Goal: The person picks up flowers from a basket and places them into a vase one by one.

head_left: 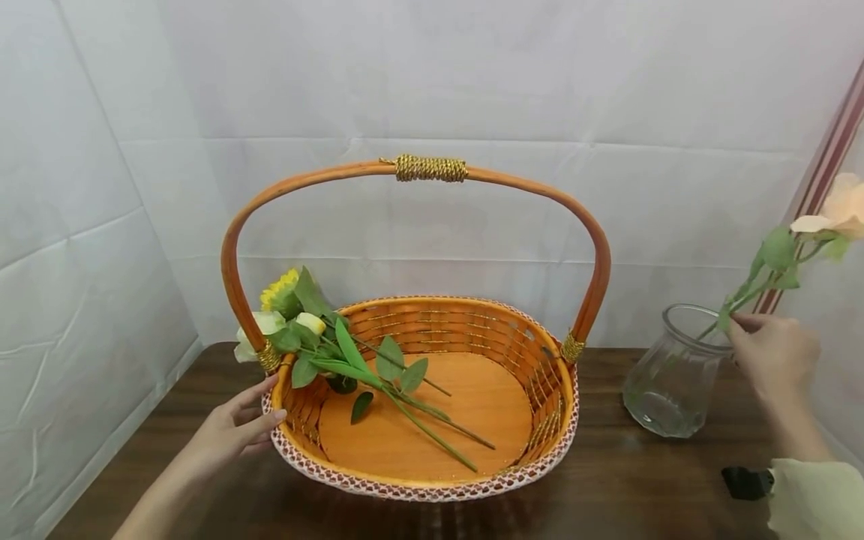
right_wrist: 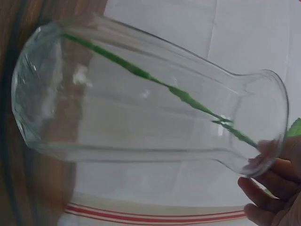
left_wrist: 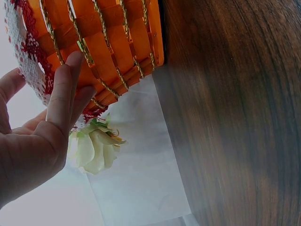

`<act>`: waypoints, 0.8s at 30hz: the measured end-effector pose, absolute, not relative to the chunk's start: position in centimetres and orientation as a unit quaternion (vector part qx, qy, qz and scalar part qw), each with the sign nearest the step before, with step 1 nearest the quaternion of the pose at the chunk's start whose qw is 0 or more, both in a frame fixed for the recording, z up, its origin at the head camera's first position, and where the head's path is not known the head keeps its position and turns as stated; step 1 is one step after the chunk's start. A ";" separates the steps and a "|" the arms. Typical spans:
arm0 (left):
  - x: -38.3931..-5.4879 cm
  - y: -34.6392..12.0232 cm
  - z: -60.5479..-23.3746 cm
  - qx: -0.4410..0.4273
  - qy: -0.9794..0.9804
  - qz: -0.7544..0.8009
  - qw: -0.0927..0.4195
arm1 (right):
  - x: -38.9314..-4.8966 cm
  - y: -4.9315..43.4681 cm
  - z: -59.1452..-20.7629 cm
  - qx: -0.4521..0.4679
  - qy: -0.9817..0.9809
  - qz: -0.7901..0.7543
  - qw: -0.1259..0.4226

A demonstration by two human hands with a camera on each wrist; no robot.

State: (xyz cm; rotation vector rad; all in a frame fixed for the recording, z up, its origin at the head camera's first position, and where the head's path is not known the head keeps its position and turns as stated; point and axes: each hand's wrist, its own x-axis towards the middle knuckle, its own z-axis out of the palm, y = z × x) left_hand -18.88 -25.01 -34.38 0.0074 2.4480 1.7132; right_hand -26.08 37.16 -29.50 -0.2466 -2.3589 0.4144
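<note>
My right hand (head_left: 776, 352) pinches the green stem of a pale peach rose (head_left: 844, 206) right at the mouth of a clear glass vase (head_left: 668, 401). In the right wrist view the stem (right_wrist: 136, 70) slants through the vase down to its base, and the fingertips are at the vase's rim. On the left, my left hand (head_left: 226, 431) holds the side of an orange woven basket (head_left: 432, 491), thumb over the lace-trimmed rim and fingers along the outer wall. Several flowers lie in the basket, among them a yellow sunflower (head_left: 280, 291) and a white rose (left_wrist: 98, 148), their stems across its floor.
The basket's tall arched handle (head_left: 597, 247) rises over it, with gold cord (head_left: 430, 168) wound at the top. Everything stands on a dark wood table (head_left: 628, 487) backed by white cloth (head_left: 432, 82). A black object (head_left: 745, 482) is by the right sleeve.
</note>
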 end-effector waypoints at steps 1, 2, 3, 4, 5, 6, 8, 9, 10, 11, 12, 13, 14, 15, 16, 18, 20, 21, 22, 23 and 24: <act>-18.9 -25.0 -34.3 0.003 0.816 0.573 0.077 | -25.9 37.1 -29.3 -0.100 -0.917 0.150 0.355; -18.8 -25.0 -34.3 0.001 0.815 0.574 0.077 | -25.6 37.0 -29.1 -0.103 -0.921 0.144 0.346; -18.8 -24.9 -34.3 0.003 0.815 0.575 0.077 | -25.3 36.9 -28.9 -0.105 -0.925 0.142 0.338; -18.8 -25.0 -34.3 0.003 0.814 0.575 0.078 | -25.0 36.9 -28.7 -0.104 -0.927 0.140 0.331; -18.8 -25.0 -34.3 0.003 0.814 0.575 0.079 | -24.7 36.8 -28.5 -0.106 -0.931 0.142 0.319; -18.8 -25.0 -34.3 0.004 0.815 0.574 0.079 | -24.3 36.8 -28.2 -0.107 -0.934 0.150 0.306; -18.8 -25.0 -34.4 0.007 0.817 0.572 0.079 | -23.7 36.6 -27.9 -0.112 -0.935 0.175 0.287; -18.8 -25.0 -34.4 0.006 0.817 0.571 0.078 | -23.5 36.5 -27.7 -0.116 -0.935 0.189 0.278; -18.8 -25.0 -34.4 0.006 0.818 0.569 0.078 | -23.2 36.4 -27.6 -0.118 -0.934 0.200 0.270; -18.8 -25.0 -34.4 0.006 0.819 0.568 0.077 | -23.0 36.3 -27.4 -0.121 -0.932 0.216 0.263; -18.8 -25.0 -34.3 0.006 0.820 0.568 0.076 | -22.8 36.2 -27.3 -0.122 -0.930 0.231 0.260; -18.8 -25.0 -34.3 0.006 0.820 0.567 0.076 | -22.7 36.1 -27.1 -0.126 -0.926 0.248 0.256; -18.8 -25.0 -34.3 0.006 0.821 0.567 0.075 | -22.5 36.0 -27.0 -0.129 -0.921 0.266 0.253; -18.8 -25.0 -34.3 0.007 0.821 0.566 0.074 | -22.4 36.0 -26.9 -0.130 -0.916 0.283 0.251; -18.8 -25.0 -34.4 0.007 0.821 0.566 0.073 | -22.3 35.9 -26.8 -0.133 -0.911 0.300 0.250; -18.8 -25.0 -34.4 0.009 0.820 0.568 0.072 | -22.1 35.6 -26.5 -0.140 -0.894 0.352 0.237; -18.8 -25.0 -34.4 0.010 0.819 0.569 0.071 | -22.0 35.2 -26.3 -0.138 -0.878 0.396 0.229; -18.8 -25.0 -34.5 0.011 0.818 0.570 0.072 | -22.0 35.0 -26.2 -0.131 -0.871 0.416 0.226; -18.8 -25.0 -34.5 0.011 0.818 0.571 0.073 | -21.9 34.7 -26.1 -0.124 -0.865 0.433 0.224; -18.8 -25.0 -34.5 0.010 0.817 0.571 0.074 | -21.9 34.4 -26.0 -0.115 -0.859 0.447 0.222; -18.8 -25.0 -34.5 0.009 0.817 0.572 0.074 | -21.9 34.2 -25.8 -0.105 -0.856 0.454 0.223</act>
